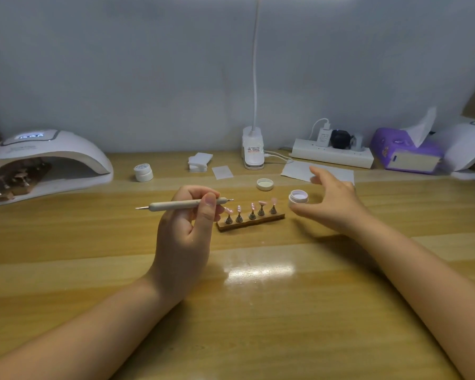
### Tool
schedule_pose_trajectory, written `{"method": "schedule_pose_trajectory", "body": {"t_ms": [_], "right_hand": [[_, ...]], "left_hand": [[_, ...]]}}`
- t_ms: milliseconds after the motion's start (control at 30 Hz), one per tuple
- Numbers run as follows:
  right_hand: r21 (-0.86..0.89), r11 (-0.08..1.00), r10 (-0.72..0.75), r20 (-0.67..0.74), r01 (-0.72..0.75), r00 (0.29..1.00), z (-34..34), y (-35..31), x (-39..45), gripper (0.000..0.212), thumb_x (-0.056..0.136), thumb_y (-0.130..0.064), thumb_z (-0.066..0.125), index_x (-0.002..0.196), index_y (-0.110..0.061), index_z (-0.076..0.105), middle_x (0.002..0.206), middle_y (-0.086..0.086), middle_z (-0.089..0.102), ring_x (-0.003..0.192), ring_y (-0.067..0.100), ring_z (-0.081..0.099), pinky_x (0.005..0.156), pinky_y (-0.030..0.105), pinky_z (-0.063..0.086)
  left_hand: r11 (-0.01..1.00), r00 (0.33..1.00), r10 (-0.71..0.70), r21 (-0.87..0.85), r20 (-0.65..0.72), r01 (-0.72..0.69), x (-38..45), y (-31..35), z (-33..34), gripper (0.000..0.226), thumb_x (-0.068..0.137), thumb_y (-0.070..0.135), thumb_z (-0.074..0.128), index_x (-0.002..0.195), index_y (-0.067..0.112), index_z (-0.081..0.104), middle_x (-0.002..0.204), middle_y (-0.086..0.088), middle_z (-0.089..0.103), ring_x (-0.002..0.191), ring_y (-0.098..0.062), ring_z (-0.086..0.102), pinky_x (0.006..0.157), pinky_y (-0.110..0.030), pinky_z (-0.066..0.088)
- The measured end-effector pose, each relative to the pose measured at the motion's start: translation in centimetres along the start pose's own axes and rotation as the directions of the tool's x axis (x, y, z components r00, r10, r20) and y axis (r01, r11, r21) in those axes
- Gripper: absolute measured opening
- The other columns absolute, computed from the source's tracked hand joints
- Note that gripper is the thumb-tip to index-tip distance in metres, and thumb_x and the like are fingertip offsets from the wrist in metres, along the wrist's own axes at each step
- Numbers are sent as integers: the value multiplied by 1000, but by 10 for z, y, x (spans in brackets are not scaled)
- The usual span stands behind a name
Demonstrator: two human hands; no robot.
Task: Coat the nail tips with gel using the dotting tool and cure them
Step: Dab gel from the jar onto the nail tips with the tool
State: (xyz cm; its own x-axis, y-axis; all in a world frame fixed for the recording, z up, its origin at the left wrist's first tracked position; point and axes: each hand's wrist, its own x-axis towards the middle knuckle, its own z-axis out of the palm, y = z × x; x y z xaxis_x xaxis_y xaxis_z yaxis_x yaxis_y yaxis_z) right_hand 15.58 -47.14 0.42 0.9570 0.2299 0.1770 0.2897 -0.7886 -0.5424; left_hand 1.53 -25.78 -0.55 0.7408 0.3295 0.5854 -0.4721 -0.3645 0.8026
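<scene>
Glossy yellow-brown wooden tabletop (258,311) fills the view, and both forearms reach in over its near edge. Toward the middle, the left hand (185,229) pinches a slim off-white dotting tool with metal points at both ends (184,204), thumb and curled fingers closed round its shaft, holding it level just left of the narrow wooden strip stand (251,222). On that stand five pale pink nail tips (251,208) sit on small metal pegs in a row; whether any carries fresh gel is too small to tell. Just right of the stand the right hand (332,204) hovers with fingers loosely spread, gripping nothing, close beside the small open white gel jar (298,198); I cannot tell if it touches the jar. Slightly farther lies the jar's round white lid (265,184), off and upturned. So the jar is opened and the tool is in hand, but loading the tool, coating the five tips and curing them all seem yet to come. Farther back stand a closed white jar (143,172), a stack of white pads (199,161) and a white clip lamp (253,149). At the far left edge the white domed curing lamp (47,157) shows a lit display, with another stand (17,179) inside, apparently an earlier batch curing. Along the far right edge are a white power strip (332,156) and a purple tissue pack (406,152).
</scene>
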Motion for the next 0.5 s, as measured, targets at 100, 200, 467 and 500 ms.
{"method": "schedule_pose_trajectory", "body": {"t_ms": [100,200,467,500], "right_hand": [[87,996,-21,-11,21,1000,9,6,-1,95,75,-40,75,151,-29,18,134,-3,55,131,25,36,103,42,35],[144,988,-46,-85,58,995,14,11,1,93,76,-40,77,150,-29,22,119,-3,63,122,22,48,100,40,42],[223,945,-164,-314,240,935,9,-6,-5,82,77,-30,79,145,-26,33,101,-11,58,98,10,58,83,25,47],[208,925,-234,-343,317,909,6,-15,-8,83,77,-27,80,145,-26,32,101,-10,59,92,7,59,81,21,49]], "left_hand": [[1000,1000,-4,-1,-2,4,0,0,0,14,94,29,46,94,22,58,86,9,67,82,-10,65,73,-19,52],[1000,1000,-3,-4,8,3,0,0,0,13,94,29,46,94,23,58,87,8,67,82,-10,65,72,-18,52],[1000,1000,23,9,5,-23,0,1,-1,12,94,28,46,94,24,58,87,8,67,81,-10,65,73,-21,53],[1000,1000,30,10,3,-30,1,2,-1,12,94,28,46,94,25,57,87,8,67,82,-10,65,74,-21,54]]}}
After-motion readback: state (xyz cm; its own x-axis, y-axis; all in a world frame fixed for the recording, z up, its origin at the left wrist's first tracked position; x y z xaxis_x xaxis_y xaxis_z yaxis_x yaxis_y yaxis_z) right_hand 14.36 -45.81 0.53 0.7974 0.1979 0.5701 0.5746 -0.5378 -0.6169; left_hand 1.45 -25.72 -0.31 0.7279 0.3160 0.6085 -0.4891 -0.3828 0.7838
